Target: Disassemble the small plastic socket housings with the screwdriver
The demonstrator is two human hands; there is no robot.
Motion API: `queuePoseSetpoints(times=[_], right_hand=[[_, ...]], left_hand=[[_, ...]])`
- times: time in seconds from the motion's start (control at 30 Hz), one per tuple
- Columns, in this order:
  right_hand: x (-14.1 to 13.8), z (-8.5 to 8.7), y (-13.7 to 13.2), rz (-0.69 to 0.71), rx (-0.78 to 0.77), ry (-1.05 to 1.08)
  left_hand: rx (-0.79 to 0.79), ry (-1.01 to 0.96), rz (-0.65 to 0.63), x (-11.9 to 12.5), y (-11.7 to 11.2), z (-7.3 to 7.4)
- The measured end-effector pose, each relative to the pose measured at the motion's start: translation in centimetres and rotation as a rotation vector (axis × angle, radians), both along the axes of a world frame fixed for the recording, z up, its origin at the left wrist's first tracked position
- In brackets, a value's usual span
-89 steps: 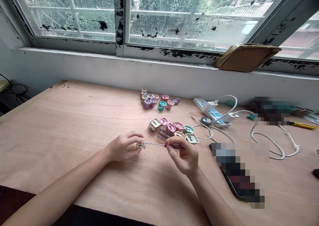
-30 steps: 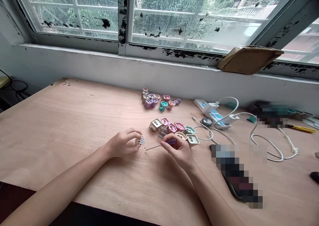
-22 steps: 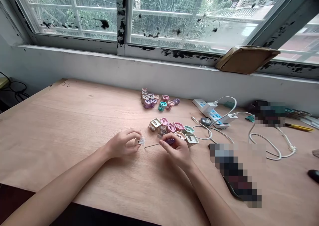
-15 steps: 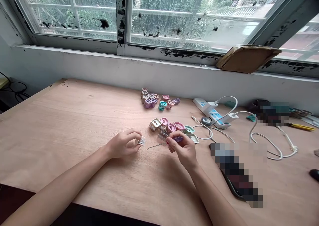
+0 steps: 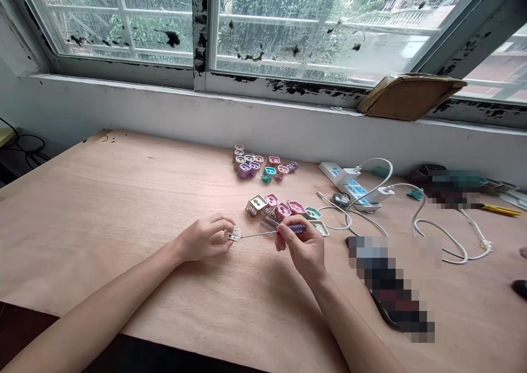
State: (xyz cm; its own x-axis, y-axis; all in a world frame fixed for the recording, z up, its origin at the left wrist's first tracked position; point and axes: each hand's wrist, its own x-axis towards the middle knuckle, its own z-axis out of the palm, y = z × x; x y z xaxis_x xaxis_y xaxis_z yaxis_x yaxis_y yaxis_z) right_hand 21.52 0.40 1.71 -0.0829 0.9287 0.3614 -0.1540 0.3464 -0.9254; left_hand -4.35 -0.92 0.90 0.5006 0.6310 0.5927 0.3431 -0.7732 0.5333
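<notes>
The left hand [image 5: 203, 238] has its fingers clamped on a small socket housing [image 5: 234, 234] at lower centre. The right hand [image 5: 302, 247] pinches a purple-handled screwdriver [image 5: 294, 229], its shaft reaching the housing. Pastel socket housings [image 5: 257, 204] sit just beyond.

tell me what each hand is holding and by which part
The right hand pinches a small screwdriver by its purple handle. The left hand holds a small boxy socket part by its sides between the fingertips.
</notes>
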Motion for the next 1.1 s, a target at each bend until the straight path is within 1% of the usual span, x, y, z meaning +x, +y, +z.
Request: queuePoseSetpoints(times=[0.27,0.53,1.1], right_hand=[[-0.11,0.28,-0.38,-0.013,0.0,-0.067],[0.22,0.13,-0.1,-0.019,0.012,-0.015],[0.01,-0.01,-0.15,-0.026,0.013,-0.02]], left_hand=[[-0.013,0.005,-0.003,0.09,0.01,0.06],[-0.022,-0.012,-0.005,0.16,0.03,0.08],[-0.048,-0.001,-0.018,0.27,0.01,0.1]])
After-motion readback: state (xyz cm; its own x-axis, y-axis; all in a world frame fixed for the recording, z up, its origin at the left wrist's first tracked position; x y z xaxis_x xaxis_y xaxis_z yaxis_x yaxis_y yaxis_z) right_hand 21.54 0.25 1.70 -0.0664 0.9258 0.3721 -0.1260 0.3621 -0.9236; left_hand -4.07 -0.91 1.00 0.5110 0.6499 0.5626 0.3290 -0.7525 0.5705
